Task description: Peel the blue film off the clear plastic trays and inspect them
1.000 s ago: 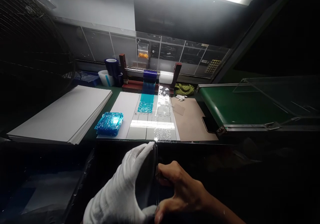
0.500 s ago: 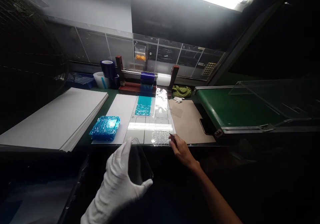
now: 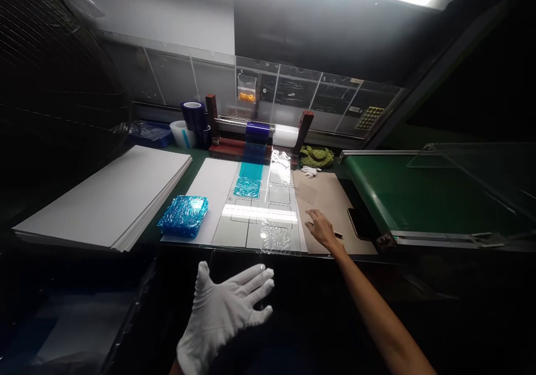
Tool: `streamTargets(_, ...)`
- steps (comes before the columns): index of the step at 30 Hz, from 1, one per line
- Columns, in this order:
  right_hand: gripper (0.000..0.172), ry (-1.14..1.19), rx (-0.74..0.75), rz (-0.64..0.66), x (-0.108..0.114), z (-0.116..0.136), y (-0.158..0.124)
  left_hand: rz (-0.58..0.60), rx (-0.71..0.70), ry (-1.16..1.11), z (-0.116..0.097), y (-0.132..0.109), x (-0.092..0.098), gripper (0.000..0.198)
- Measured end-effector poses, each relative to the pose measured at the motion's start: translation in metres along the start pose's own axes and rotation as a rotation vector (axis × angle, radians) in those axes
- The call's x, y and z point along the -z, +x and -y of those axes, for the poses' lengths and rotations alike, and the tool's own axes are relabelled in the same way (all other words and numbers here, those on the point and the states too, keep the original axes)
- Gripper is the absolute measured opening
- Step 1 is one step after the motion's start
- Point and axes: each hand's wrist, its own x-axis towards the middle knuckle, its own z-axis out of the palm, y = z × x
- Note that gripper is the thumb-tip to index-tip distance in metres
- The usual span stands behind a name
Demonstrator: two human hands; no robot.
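Note:
My left hand, in a white glove, hovers below the bench's front edge with thumb up and fingers spread; a faint clear panel lies against the fingers, one corner glinting. My bare right hand rests on the brown board, fingers loosely stretched and holding nothing. A thin dark tool lies just right of it. Left of that hand is the white template sheet with outlined cells, blue film and crinkled clear film.
A blue film-wrapped stack and a pile of white sheets lie at left. Film rolls on a holder stand at the back. A dark phone lies beside the green conveyor. A fan grille looms far left.
My right hand left the clear panel, reached to the template's front edge with the dark tool, then moved onto the brown board and let the tool go. The gloved hand turned flatter.

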Motion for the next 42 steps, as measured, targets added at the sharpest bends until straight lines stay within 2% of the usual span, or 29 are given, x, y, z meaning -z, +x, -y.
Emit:
streamTargets(3, 0.055, 0.234, 0.253, -0.131, 0.028, 0.042, -0.026, 0.025, 0.014, -0.012, -0.003, 0.01, -0.001, 0.117)
streamTargets(7, 0.092, 0.308, 0.58, -0.012, 0.058, 0.097, -0.067, 0.021, 0.057, -0.063, -0.004, 0.027, -0.007, 0.12)
streamTargets(9, 0.104, 0.305, 0.664, 0.037, 0.061, 0.112, -0.076, 0.03, 0.067, -0.068, -0.004, 0.037, -0.012, 0.121)
streamTargets(12, 0.112, 0.298, 0.718, 0.069, 0.053, 0.118, -0.075, 0.081, 0.055, -0.045, -0.005, 0.052, -0.016, 0.122)
streamTargets(17, 0.116, 0.299, 0.686, 0.066, 0.04, 0.114, -0.061, 0.095, 0.02, 0.062, -0.01, 0.072, -0.018, 0.111)
streamTargets(20, 0.117, 0.297, 0.67, 0.054, 0.034, 0.106, -0.046, 0.098, 0.014, 0.052, -0.015, 0.085, -0.013, 0.107)
streamTargets(22, 0.117, 0.272, 0.639, 0.026, 0.028, 0.095, -0.03, 0.072, 0.012, 0.027, -0.018, 0.093, -0.003, 0.099)
streamTargets(25, 0.112, 0.189, 0.538, -0.054, 0.01, 0.07, 0.006, 0.036, 0.015, -0.011, -0.019, 0.1, 0.023, 0.086)
streamTargets(28, 0.11, 0.085, 0.442, -0.107, -0.013, 0.043, 0.046, 0.017, 0.015, -0.023, -0.016, 0.1, 0.049, 0.083)
streamTargets(31, 0.11, 0.008, 0.411, -0.09, -0.037, 0.022, 0.077, -0.037, -0.007, -0.022, -0.013, 0.096, 0.064, 0.083)
streamTargets(36, 0.108, -0.047, 0.437, -0.028, -0.069, 0.006, 0.102, -0.125, -0.043, -0.159, -0.01, 0.096, 0.066, 0.087)
streamTargets(42, 0.108, -0.061, 0.473, 0.009, -0.083, 0.0, 0.116, -0.167, -0.059, -0.268, -0.012, 0.105, 0.066, 0.083)
